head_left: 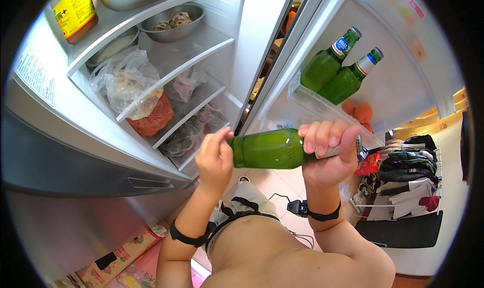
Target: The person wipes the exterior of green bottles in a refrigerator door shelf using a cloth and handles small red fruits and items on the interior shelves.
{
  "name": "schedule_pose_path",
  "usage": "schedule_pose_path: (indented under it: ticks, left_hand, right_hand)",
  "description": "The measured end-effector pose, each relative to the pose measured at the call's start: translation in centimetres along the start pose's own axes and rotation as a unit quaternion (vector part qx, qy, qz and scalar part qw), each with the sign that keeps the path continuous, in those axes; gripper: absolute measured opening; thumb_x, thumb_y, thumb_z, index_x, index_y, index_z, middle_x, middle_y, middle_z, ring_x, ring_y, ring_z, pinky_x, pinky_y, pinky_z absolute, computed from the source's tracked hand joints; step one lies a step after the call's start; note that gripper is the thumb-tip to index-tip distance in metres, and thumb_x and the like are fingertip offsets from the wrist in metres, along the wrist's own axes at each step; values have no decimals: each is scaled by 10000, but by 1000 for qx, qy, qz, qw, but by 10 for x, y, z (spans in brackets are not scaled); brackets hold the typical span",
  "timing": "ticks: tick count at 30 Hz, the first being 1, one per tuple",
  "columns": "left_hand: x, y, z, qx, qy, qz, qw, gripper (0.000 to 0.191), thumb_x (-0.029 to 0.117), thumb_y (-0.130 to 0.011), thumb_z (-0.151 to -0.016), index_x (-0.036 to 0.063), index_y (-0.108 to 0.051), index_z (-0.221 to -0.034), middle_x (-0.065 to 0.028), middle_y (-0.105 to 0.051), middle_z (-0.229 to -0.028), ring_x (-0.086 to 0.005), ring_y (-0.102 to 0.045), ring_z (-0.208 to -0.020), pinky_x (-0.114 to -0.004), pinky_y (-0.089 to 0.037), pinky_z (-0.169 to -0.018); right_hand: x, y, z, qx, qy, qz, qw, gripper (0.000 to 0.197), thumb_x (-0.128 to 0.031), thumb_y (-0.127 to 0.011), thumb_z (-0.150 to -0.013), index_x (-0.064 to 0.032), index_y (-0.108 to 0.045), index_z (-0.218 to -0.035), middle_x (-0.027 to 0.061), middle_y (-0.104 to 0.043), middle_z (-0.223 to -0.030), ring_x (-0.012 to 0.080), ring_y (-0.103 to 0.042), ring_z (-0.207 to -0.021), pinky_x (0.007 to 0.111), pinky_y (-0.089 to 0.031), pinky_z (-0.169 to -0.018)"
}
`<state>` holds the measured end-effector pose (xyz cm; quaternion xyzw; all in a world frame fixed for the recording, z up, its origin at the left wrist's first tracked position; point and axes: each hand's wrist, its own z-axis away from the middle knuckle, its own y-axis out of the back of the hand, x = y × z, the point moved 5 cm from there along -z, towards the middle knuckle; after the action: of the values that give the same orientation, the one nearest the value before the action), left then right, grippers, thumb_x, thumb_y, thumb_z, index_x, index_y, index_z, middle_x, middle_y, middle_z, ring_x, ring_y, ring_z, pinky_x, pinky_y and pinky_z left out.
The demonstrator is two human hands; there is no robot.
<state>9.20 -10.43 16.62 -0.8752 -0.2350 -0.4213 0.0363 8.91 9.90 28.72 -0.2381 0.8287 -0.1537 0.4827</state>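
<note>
A green glass bottle [270,149] lies nearly level between both hands, its capped end to the right. My right hand [329,150] is closed around its neck, thumb raised. At the base end, my left hand [215,154] touches the bottle with bent fingers. Behind, a refrigerator stands open. In its door bin [332,106] lean two more green bottles [319,67] [349,82] with foil-wrapped necks. Orange round fruits [363,113] show lower in the door.
Left, glass shelves [181,74] hold metal bowls [176,27], clear plastic bags [130,84], a red bag [153,116] and a yellow-labelled jar [75,14]. A refrigerator drawer front [94,167] is below. Clothes on a rack [408,167] stand at the right.
</note>
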Motion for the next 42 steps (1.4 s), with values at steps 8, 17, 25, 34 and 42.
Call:
schedule_pose_path:
  ticks: [8, 17, 25, 34, 42]
  left_hand:
    - [14, 19, -15, 61, 21, -89, 994, 125, 89, -627, -1009, -8, -695, -1049, -116, -700, -897, -186, -646, -736, -300, -517, -661]
    - [110, -37, -10, 36, -222, -30, 974, 347, 8, -681, -885, -8, -631, -1228, -216, -652, -1244, -404, -675, -1090, -502, -562, -948]
    - [39, -26, -3, 39, -98, 5, 994, 263, -69, -538, -965, -26, -629, -1208, -227, -703, -1179, -386, -693, -1096, -434, -538, -996]
    - [-56, 9, -6, 57, 187, -120, 973, 216, 71, -556, -1007, 6, -652, -1189, -186, -707, -1012, -332, -693, -906, -428, -547, -794]
    - [89, -7, -6, 43, -195, 23, 979, 289, 136, -552, -1015, 43, -539, -1289, -171, -578, -1205, -243, -566, -1070, -389, -490, -887]
  right_hand:
    - [6, 11, -1, 40, 58, 45, 997, 395, -358, -442, -1105, -121, -464, -790, 41, -508, -647, 207, -523, -617, 419, -456, -768]
    - [37, -2, 15, 112, -53, 22, 992, 380, -280, -491, -1103, -77, -468, -782, 74, -552, -662, 159, -509, -616, 297, -443, -670]
    - [13, 1, -2, 153, 25, 38, 987, 395, -349, -500, -1089, -118, -467, -771, 43, -513, -622, 213, -524, -587, 417, -466, -774]
    - [7, 5, -4, 86, 39, -11, 995, 376, -323, -497, -1088, -113, -456, -780, 47, -520, -622, 210, -521, -583, 415, -464, -776]
    - [36, -2, 12, 142, -20, 25, 989, 428, -382, -536, -1075, -108, -441, -762, 51, -522, -633, 208, -525, -616, 398, -464, -764]
